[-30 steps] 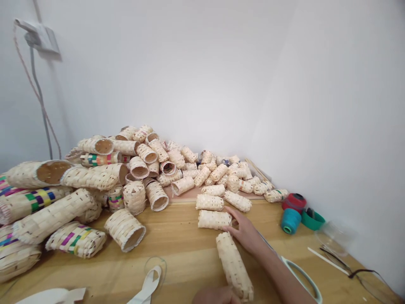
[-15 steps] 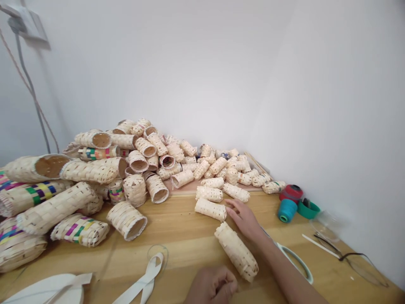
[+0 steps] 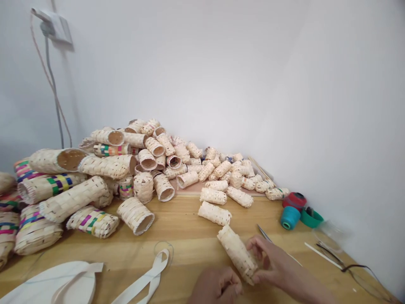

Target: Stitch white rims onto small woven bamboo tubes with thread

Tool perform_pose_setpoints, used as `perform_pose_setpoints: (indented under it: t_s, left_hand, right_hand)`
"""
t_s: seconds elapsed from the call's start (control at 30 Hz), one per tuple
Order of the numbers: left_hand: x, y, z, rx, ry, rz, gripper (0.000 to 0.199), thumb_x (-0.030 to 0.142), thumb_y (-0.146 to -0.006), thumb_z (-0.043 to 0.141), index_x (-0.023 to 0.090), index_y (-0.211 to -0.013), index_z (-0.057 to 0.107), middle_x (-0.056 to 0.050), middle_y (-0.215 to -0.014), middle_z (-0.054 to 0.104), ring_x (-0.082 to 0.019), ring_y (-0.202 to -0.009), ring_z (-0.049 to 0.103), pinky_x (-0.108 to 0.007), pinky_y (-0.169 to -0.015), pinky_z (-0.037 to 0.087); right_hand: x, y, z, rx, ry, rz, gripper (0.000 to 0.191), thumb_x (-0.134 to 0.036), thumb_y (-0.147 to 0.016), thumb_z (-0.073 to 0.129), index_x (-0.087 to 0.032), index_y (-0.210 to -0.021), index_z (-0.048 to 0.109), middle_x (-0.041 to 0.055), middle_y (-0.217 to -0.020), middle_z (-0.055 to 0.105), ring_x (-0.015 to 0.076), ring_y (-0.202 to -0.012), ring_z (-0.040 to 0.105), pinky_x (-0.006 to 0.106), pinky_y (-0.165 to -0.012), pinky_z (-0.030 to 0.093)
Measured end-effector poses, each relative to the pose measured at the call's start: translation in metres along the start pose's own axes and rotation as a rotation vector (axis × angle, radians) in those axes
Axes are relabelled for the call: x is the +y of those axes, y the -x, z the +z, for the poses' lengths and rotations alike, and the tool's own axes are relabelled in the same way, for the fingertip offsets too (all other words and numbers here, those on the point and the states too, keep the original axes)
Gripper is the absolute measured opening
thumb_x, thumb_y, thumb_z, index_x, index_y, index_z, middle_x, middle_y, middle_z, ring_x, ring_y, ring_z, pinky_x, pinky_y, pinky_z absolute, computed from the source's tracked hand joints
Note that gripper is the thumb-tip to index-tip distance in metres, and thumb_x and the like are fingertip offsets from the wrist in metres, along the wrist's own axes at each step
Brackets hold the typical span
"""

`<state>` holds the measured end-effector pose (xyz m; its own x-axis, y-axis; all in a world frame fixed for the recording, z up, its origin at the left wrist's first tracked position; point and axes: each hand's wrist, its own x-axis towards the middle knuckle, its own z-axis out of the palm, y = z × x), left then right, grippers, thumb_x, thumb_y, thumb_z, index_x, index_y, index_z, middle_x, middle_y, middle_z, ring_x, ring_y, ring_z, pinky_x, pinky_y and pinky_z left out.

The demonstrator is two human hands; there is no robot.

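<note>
Near the bottom of the frame, the right hand (image 3: 274,261) holds a woven tube (image 3: 236,254) with bent fingers, and the left hand (image 3: 217,287) curls shut just beside it.

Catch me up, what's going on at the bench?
A person holds a woven strip tube above a wooden table. The right hand clasps its near end, and the loosely curled left hand sits just beside it. More woven tubes lie close by, in front of a big heap of them, some with coloured bands. A teal thread spool stands further right.
</note>
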<state>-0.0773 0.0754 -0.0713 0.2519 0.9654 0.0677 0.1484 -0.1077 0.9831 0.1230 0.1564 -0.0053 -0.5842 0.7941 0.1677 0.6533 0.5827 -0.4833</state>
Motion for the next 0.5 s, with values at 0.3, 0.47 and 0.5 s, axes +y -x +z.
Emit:
perform_pose_setpoints:
  t_s: [0.3, 0.47, 0.5]
  left_hand:
    - [0.018, 0.002, -0.009, 0.238, 0.189, -0.06, 0.036, 0.053, -0.079, 0.05, 0.018, -0.069, 0.049, 0.004, -0.064, 0.036, -0.013, -0.062, 0.032, -0.024, -0.058, 0.026]
    - [0.02, 0.002, -0.01, 0.251, 0.156, -0.064, 0.031, 0.047, -0.08, 0.048, 0.019, -0.067, 0.046, 0.005, -0.061, 0.033, -0.012, -0.06, 0.029, -0.024, -0.056, 0.025]
    - [0.02, 0.002, -0.01, 0.249, 0.149, -0.067, 0.03, 0.046, -0.08, 0.047, 0.019, -0.067, 0.046, 0.004, -0.061, 0.033, -0.012, -0.06, 0.029, -0.024, -0.056, 0.025]
  right_hand:
    - [-0.029, -0.022, 0.02, 0.399, 0.05, -0.205, 0.019, -0.029, -0.095, 0.046, -0.022, -0.102, 0.062, 0.0082, -0.094, 0.066, 0.0224, -0.085, 0.063, 0.034, -0.074, 0.052]
    - [-0.04, 0.004, 0.03, 0.409, 0.061, -0.34, 0.022, -0.02, -0.095, 0.047, -0.025, -0.108, 0.064, 0.0072, -0.093, 0.066, 0.0211, -0.086, 0.064, 0.032, -0.072, 0.054]
    - [-0.039, 0.009, 0.031, 0.406, 0.074, -0.355, 0.024, -0.019, -0.094, 0.048, -0.026, -0.111, 0.064, 0.007, -0.094, 0.066, 0.0211, -0.086, 0.064, 0.033, -0.071, 0.055]
